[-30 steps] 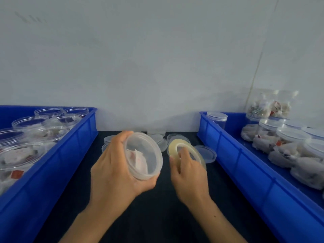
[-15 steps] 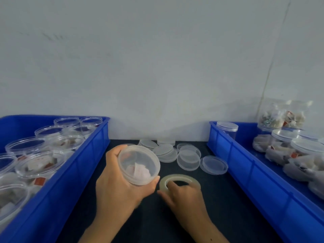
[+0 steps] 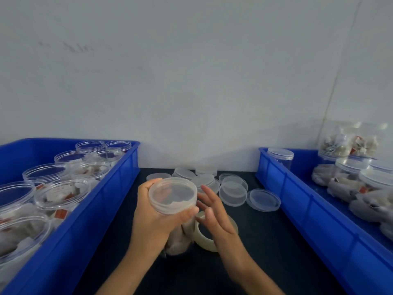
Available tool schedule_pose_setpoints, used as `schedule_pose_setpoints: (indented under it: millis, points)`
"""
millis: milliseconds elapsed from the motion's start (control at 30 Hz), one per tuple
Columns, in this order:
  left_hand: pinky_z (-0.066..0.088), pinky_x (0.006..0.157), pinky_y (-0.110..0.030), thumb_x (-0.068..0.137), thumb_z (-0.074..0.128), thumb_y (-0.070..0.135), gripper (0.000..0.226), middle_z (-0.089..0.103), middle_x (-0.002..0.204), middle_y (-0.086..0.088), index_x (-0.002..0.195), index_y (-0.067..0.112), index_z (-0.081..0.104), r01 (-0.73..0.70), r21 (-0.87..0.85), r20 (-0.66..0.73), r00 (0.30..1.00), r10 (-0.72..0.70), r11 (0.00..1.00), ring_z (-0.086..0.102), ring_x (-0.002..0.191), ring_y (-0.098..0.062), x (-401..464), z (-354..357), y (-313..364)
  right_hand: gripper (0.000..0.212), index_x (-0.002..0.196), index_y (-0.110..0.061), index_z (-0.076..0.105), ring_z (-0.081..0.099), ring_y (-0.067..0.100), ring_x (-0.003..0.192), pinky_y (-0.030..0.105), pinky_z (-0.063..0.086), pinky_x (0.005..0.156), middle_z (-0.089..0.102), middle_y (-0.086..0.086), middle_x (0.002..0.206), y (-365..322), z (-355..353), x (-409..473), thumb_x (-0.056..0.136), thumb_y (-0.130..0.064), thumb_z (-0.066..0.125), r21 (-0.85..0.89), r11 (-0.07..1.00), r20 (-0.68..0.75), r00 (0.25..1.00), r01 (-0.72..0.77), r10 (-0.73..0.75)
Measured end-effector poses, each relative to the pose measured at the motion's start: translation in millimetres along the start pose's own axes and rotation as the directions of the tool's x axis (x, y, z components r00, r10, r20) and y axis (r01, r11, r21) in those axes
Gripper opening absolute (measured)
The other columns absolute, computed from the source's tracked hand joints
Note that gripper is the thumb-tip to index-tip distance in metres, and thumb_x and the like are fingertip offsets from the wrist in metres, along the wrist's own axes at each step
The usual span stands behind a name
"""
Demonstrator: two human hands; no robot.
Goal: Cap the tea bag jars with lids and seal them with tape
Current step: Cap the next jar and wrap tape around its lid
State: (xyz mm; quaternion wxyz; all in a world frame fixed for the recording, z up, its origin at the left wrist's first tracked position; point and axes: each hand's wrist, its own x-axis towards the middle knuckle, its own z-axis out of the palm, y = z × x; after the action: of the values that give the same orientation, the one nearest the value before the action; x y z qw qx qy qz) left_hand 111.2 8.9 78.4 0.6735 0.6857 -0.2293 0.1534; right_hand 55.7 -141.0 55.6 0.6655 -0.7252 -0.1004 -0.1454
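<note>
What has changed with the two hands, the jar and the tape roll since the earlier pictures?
The right hand let go of the tape roll, which now lies on the table, and opened beside the jar. The left hand holds the capped jar as before.

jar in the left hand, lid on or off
On: a translucent lid covers the mouth of the jar that the left hand grips.

No legible text; red tea bag tags (image 3: 60, 213) perhaps printed, too blurred.

You face a plain pale wall (image 3: 191, 81), faintly scuffed, possibly cornered at right, above a dark tabletop (image 3: 265, 241).
</note>
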Motion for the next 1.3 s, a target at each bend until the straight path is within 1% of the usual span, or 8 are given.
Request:
schedule_pose_setpoints:
  millis: [333, 467, 633, 800, 900, 1000, 1133, 1300]
  points:
    - [0.051, 0.079, -0.013, 0.008, 0.087, 0.062, 0.117, 0.064, 0.105, 0.001, 0.111, 0.023, 0.049, 0.079, -0.129, 0.143, 0.988, -0.061, 0.988, 0.063, 0.097, 0.004, -1, 21, 3, 0.05, 0.137, -0.023, 0.047, 0.056, 0.023, 0.123, 0.036, 0.049, 0.1, 0.059, 0.006, 0.133, -16, -3, 2, 0.089, -0.02, 0.058, 0.37, 0.929, 0.025, 1.0, -0.016, 0.008]
    - [0.048, 0.075, -0.008, 0.016, 0.093, 0.055, 0.121, 0.062, 0.108, 0.002, 0.119, 0.014, 0.046, 0.096, -0.081, 0.144, 0.986, -0.084, 0.992, 0.062, 0.098, 0.002, 6, 29, 13, 0.045, 0.135, -0.021, 0.049, 0.061, 0.021, 0.118, 0.028, 0.053, 0.088, 0.064, 0.006, 0.127, -25, -9, 8, 0.091, -0.022, 0.056, 0.432, 0.901, 0.016, 0.999, -0.038, 0.034]
    - [0.043, 0.066, -0.003, 0.056, 0.089, 0.005, 0.078, 0.055, 0.101, 0.01, 0.119, 0.014, 0.043, 0.102, -0.019, 0.075, 0.992, -0.1, 0.995, 0.056, 0.083, 0.019, 31, 56, 27, 0.042, 0.135, -0.028, 0.05, 0.058, 0.015, 0.121, 0.032, 0.05, 0.098, 0.062, 0.001, 0.13, -48, -28, 26, 0.094, -0.036, 0.047, 0.275, 0.961, -0.073, 0.996, -0.02, 0.042]
    - [0.051, 0.094, -0.045, 0.068, 0.087, 0.023, 0.073, 0.063, 0.114, -0.02, 0.124, -0.006, 0.05, 0.153, -0.039, 0.128, 0.981, -0.147, 0.988, 0.063, 0.107, -0.029, 72, 95, 57, 0.061, 0.148, -0.036, 0.03, 0.037, 0.011, 0.138, 0.034, 0.034, 0.114, 0.04, -0.008, 0.149, -88, -78, 44, 0.09, -0.05, 0.041, -0.005, 0.998, -0.01, 0.998, -0.069, 0.069]
    - [0.048, 0.096, -0.053, 0.062, 0.091, 0.028, 0.084, 0.061, 0.117, -0.028, 0.124, -0.01, 0.049, 0.205, -0.125, 0.179, 0.967, -0.181, 0.971, 0.061, 0.109, -0.039, 91, 123, 70, 0.06, 0.15, -0.025, 0.026, 0.042, 0.009, 0.134, 0.035, 0.036, 0.113, 0.041, -0.003, 0.148, -103, -114, 49, 0.096, -0.038, 0.047, -0.091, 0.991, -0.017, 0.995, -0.101, 0.1]
    - [0.055, 0.087, -0.041, 0.065, 0.087, 0.029, 0.078, 0.062, 0.115, -0.012, 0.126, 0.006, 0.045, 0.261, -0.19, 0.208, 0.953, -0.221, 0.946, 0.064, 0.103, -0.025, 98, 158, 76, 0.056, 0.139, -0.023, 0.034, 0.058, -0.005, 0.107, 0.016, 0.051, 0.085, 0.052, -0.004, 0.133, -112, -144, 51, 0.092, -0.016, 0.064, -0.218, 0.969, -0.03, 0.993, -0.117, 0.113]
    - [0.052, 0.072, -0.023, 0.065, 0.087, 0.027, 0.071, 0.06, 0.109, 0.001, 0.12, 0.019, 0.042, 0.271, -0.24, 0.245, 0.946, -0.212, 0.932, 0.063, 0.097, -0.012, 105, 213, 80, 0.084, 0.134, -0.016, 0.033, 0.06, 0.011, 0.11, 0.028, 0.056, 0.088, 0.056, 0.0, 0.122, -112, -181, 57, 0.069, -0.001, 0.084, -0.288, 0.945, -0.231, 0.969, -0.155, 0.089]
    - [0.053, 0.085, -0.026, 0.075, 0.08, 0.03, 0.068, 0.055, 0.124, -0.002, 0.13, 0.018, 0.042, 0.247, -0.245, 0.384, 0.913, -0.14, 0.937, 0.059, 0.108, -0.014, 116, 279, 78, 0.073, 0.122, -0.017, 0.043, 0.065, 0.016, 0.104, 0.034, 0.058, 0.085, 0.063, 0.001, 0.114, -98, -237, 60, 0.065, -0.003, 0.087, -0.231, 0.96, -0.449, 0.893, -0.159, 0.04]
